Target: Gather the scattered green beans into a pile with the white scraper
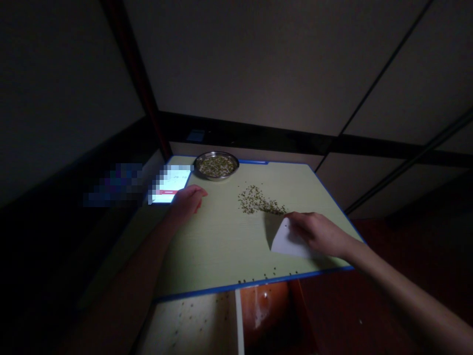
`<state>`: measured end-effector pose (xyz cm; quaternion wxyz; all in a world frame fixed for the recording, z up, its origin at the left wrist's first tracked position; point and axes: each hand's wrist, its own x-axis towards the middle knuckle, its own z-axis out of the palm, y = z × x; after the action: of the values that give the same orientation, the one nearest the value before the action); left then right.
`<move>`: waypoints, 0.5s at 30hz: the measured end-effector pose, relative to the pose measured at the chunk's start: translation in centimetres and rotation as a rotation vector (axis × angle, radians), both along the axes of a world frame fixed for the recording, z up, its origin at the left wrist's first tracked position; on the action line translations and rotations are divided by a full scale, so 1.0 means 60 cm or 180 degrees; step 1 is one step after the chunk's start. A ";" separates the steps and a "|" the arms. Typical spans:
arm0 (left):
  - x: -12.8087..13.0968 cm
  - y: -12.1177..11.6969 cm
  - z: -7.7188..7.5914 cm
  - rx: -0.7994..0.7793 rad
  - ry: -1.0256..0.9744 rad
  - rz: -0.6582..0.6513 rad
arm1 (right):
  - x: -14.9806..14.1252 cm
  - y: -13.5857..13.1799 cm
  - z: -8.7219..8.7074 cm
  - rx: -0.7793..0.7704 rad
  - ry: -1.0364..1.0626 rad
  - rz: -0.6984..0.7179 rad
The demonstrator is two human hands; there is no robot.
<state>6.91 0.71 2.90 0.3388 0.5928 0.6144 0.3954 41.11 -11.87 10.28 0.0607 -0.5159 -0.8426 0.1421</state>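
My right hand [312, 230] grips a white sheet of paper or thin card [290, 244], which is tilted up off the table. Its upper edge and my fingertips are at the near right end of a spread of small green beans, like mung beans [254, 199]. On the left of the table, my left hand [190, 198] rests with its fingers curled in, and nothing shows in it. It lies beside a lit screen [172, 185], partly blurred out. Behind it stands a round steel dish [236, 170] with more of the beans spread over its bottom.
The pale green tabletop [214, 251] has a blue rim [207, 292]. Several stray beans lie along its near edge. Below that edge are an open pale compartment [199, 325] with scattered beans and a shiny orange-brown surface [264, 315]. A panelled wall [251, 69] rises behind the table.
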 end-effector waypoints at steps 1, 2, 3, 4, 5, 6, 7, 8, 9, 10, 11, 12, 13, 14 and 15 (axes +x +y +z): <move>0.000 0.001 -0.001 0.0006 -0.0003 -0.0009 | -0.005 0.001 -0.005 -0.0062 0.0069 0.0039; 0.000 0.001 -0.002 0.0011 -0.0007 -0.0019 | -0.012 0.002 -0.008 -0.0121 0.0126 0.0101; -0.001 0.001 -0.003 0.0020 -0.0010 -0.0020 | -0.020 0.002 -0.010 -0.0180 0.0163 0.0173; -0.001 0.002 -0.003 0.0027 -0.0006 -0.0015 | -0.027 0.002 -0.011 -0.0234 0.0186 0.0250; -0.001 0.002 -0.004 0.0030 0.0005 -0.0009 | -0.035 0.002 -0.011 -0.0277 0.0202 0.0326; -0.002 0.003 -0.005 0.0030 0.0017 -0.0004 | -0.042 0.002 -0.011 -0.0307 0.0216 0.0397; -0.002 0.003 -0.005 0.0028 0.0027 -0.0003 | -0.047 0.001 -0.010 -0.0322 0.0232 0.0462; -0.002 0.003 -0.006 0.0023 0.0038 -0.0002 | -0.051 0.001 -0.010 -0.0325 0.0250 0.0519; -0.002 0.003 -0.006 0.0020 0.0046 -0.0002 | -0.054 0.001 -0.011 -0.0325 0.0270 0.0565; -0.003 0.004 -0.006 0.0016 0.0055 -0.0010 | -0.056 0.001 -0.011 -0.0326 0.0291 0.0597; -0.003 0.004 -0.006 0.0014 0.0064 -0.0006 | -0.057 0.002 -0.012 -0.0335 0.0310 0.0618; -0.002 0.003 -0.005 0.0016 0.0077 0.0001 | -0.057 0.002 -0.012 -0.0352 0.0330 0.0629; -0.002 0.003 -0.004 0.0018 0.0090 0.0003 | -0.057 0.003 -0.013 -0.0381 0.0353 0.0633; -0.002 0.002 -0.003 0.0019 0.0106 0.0010 | -0.056 0.004 -0.013 -0.0420 0.0384 0.0636; -0.002 0.001 -0.002 0.0023 0.0128 0.0021 | -0.056 0.006 -0.013 -0.0468 0.0418 0.0644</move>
<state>6.82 0.78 2.81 0.3230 0.5998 0.6216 0.3867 37.76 -11.53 9.50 0.0632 -0.4211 -0.8718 0.2423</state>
